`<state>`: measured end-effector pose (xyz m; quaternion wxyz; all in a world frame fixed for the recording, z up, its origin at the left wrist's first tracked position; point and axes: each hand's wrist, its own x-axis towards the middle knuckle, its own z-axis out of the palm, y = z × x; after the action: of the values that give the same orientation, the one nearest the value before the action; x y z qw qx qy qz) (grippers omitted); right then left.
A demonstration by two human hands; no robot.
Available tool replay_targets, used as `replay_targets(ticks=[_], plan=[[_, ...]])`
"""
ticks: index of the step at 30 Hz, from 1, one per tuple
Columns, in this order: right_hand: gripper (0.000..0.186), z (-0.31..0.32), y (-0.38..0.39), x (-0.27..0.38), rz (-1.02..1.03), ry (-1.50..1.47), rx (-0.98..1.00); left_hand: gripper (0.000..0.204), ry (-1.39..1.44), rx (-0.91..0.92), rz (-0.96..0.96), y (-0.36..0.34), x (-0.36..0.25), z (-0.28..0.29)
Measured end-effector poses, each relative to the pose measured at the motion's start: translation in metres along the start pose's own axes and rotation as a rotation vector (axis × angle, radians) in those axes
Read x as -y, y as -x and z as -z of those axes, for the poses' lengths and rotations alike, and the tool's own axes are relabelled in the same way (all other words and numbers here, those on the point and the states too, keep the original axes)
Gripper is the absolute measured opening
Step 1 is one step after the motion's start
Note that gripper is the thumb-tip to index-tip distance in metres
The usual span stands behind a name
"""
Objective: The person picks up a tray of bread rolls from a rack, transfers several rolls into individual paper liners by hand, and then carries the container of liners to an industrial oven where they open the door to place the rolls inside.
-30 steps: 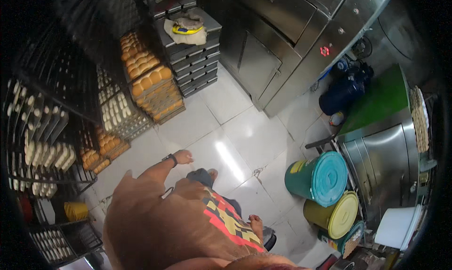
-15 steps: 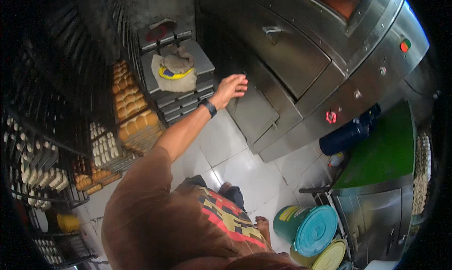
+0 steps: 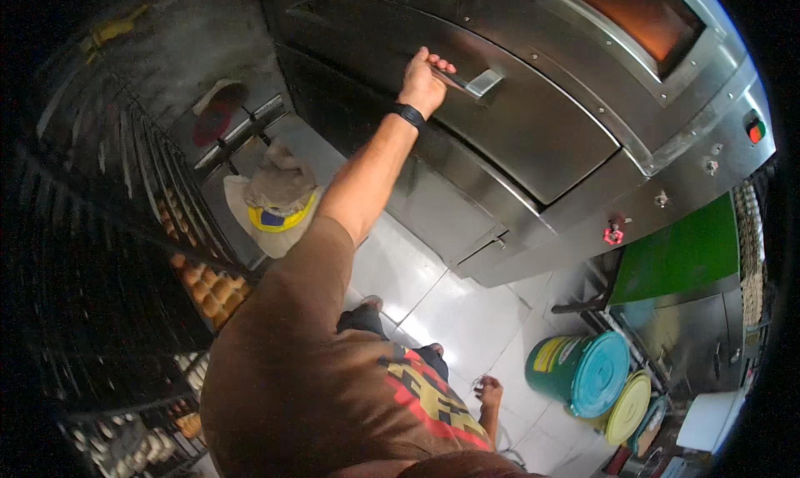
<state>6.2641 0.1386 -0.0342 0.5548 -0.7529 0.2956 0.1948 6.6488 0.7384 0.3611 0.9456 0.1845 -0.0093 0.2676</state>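
My left arm stretches forward to the steel oven. My left hand (image 3: pixel 427 82) is closed round the metal handle (image 3: pixel 483 83) of the oven door (image 3: pixel 517 132), which is shut. Lower right, my right hand (image 3: pixel 489 390) hangs beside my body above the tiled floor, fingers loosely bent and apart, with nothing I can make out in it. Left of my left forearm, cloths (image 3: pixel 283 182) and a yellow-and-blue item (image 3: pixel 283 217) lie on a stack of metal trays.
Dark racks at left hold browned bread rolls (image 3: pixel 208 290) and pale dough pieces (image 3: pixel 137 453). A red valve knob (image 3: pixel 612 233) juts from the oven front. At right stand a lidded green bucket (image 3: pixel 600 374), a yellow-lidded one (image 3: pixel 628 407) and a green-topped counter (image 3: pixel 679 249).
My left hand has moved forward from the air in front of the oven and taken hold of the door handle. My view has shifted, and my right hand still hangs low.
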Motion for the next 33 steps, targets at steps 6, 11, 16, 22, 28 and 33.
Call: replay_targets(ticks=[6, 11, 16, 22, 28, 33], plan=[[0.023, -0.049, 0.066, -0.183, 0.426, 0.578, 0.303, 0.018, 0.128, 0.098, 0.09, 0.059, -0.018, 0.049], [0.025, -0.082, 0.091, -0.109, 0.222, 0.465, 0.254, 0.018, 0.056, -0.008, 0.251, 0.111, -0.051, 0.092], [0.027, -0.096, 0.082, -0.033, -0.113, 0.056, 0.055, 0.014, -0.06, -0.002, 0.364, 0.122, -0.053, 0.15], [0.021, -0.105, 0.088, 0.034, -0.044, 0.098, -0.009, 0.013, -0.106, -0.051, 0.415, 0.129, -0.049, 0.166], [0.036, -0.109, 0.111, -0.002, -0.123, 0.081, 0.014, 0.014, -0.185, -0.014, 0.416, 0.13, -0.049, 0.158], [0.037, -0.109, 0.123, -0.022, -0.056, 0.141, 0.096, 0.014, -0.225, 0.062, 0.4, 0.12, -0.053, 0.147]])
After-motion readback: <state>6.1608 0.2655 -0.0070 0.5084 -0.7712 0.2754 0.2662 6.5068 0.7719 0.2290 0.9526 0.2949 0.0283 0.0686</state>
